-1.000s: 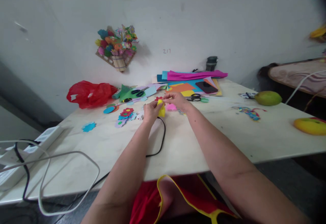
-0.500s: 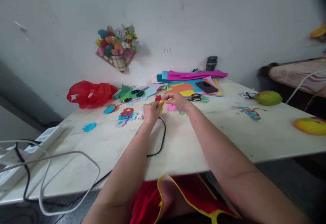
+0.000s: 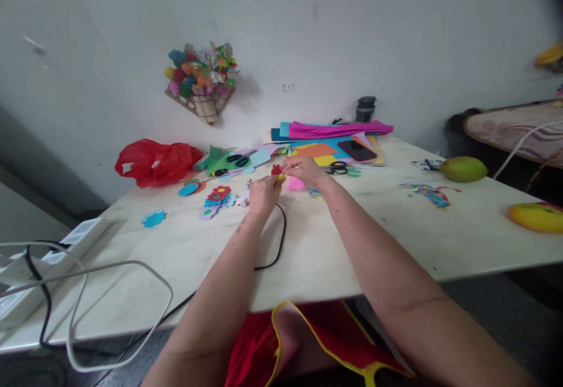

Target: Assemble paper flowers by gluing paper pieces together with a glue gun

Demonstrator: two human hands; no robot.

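Yellow piece point(image 3: 282, 178) held up between both hands, over the table point(image 3: 316, 264), mid-span L–R and nearer the far edge than the near one. Change vs. approx. 1 s ago: then a broad, upright yellow face showed; now only a narrow bit, rest hidden by L hand point(image 3: 264, 192). Prob. turned, folded or gathered in the fingers; can't tell which. Judgement: shaping/handling still in progress, piece not yet set down.

L hand: thumb + fingers pinched on the piece, rest of fingers curled. R hand point(image 3: 307, 173): fingertips drawn together, meeting the piece's upper end; whether they grip it or only press, can't tell. Hands almost touching at the tips.

Nearby: red flower point(image 3: 276, 169) just beyond the fingertips, toward far edge; pink piece point(image 3: 295, 183) just below R hand, on the table. Flower cutouts point(image 3: 219, 194) lie L of L hand; single blue flower point(image 3: 153, 219) farther out, toward L edge. Black-handled scissors point(image 3: 338, 168) R of R hand, apart from it. Coloured sheets point(image 3: 313, 151) stacked along far edge, phone point(image 3: 357, 150) on top. Black cord point(image 3: 284, 240) runs from below L hand toward near edge, clear of the piece AFAICT.
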